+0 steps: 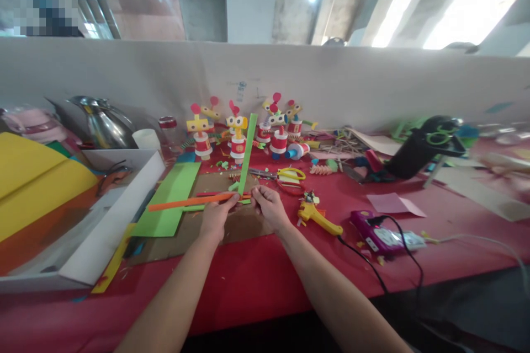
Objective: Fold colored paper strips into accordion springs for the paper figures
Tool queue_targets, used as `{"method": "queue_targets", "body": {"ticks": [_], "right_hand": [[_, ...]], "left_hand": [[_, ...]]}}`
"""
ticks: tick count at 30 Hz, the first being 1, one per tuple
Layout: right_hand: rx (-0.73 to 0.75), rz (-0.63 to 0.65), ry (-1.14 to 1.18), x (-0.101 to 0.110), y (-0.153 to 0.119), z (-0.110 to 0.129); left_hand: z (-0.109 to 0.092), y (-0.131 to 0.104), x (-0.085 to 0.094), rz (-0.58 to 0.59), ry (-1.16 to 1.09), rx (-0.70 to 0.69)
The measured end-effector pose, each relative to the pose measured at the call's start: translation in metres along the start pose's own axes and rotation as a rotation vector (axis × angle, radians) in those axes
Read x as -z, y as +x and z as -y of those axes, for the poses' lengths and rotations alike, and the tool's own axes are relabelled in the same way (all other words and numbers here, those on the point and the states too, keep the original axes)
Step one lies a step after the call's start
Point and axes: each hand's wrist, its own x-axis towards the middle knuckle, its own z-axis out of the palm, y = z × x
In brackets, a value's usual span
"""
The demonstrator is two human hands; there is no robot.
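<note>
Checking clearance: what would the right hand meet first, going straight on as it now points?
Probably the green strip near its lower end, just ahead of the right hand; the left hand is close by. Depth is unclear here.

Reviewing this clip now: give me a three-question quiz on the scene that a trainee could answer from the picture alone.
1. Which colour is the long strip rising above the left hand?
A) blue
B) green
C) white
2. True or false: the yellow glue gun lies between the right hand and the purple power strip.
3. Fill in: the long strip reaching out to the left of the left hand, over the green sheet, is ____.

Key: 1 B; 2 true; 3 orange.
</note>
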Motion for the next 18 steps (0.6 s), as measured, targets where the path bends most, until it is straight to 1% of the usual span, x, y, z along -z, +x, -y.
{"method": "queue_targets", "body": {"ticks": [2,4,9,14,16,18], "right_hand": [[-0.001,0.039,0.047,-0.0013,-0.0001,0.0009],[0.009,0.035,0.091,-0.0014,0.0004,0.0009],[0.047,-0.025,0.143,0.0008,0.0027,-0.0010],[-0.020,-0.098,0.216,0.0028,0.0033,0.0005],[-0.021,-0.128,0.251,0.0037,0.0034,0.0009],[-0.019,-0.132,0.254,0.0044,0.0033,0.0009]], "left_hand": [[0.0003,0.0004,-0.0003,0.005,-0.009,0.012],[0.0009,0.0009,-0.0004,0.011,-0.034,0.018],[0.0042,0.0016,0.0003,0.041,-0.043,-0.003],[0.0054,0.0000,0.0006,0.073,-0.063,-0.009],[0.0045,-0.0003,0.0004,0.068,-0.088,0.000],[0.0037,-0.0001,0.0002,0.048,-0.089,0.010]]}}
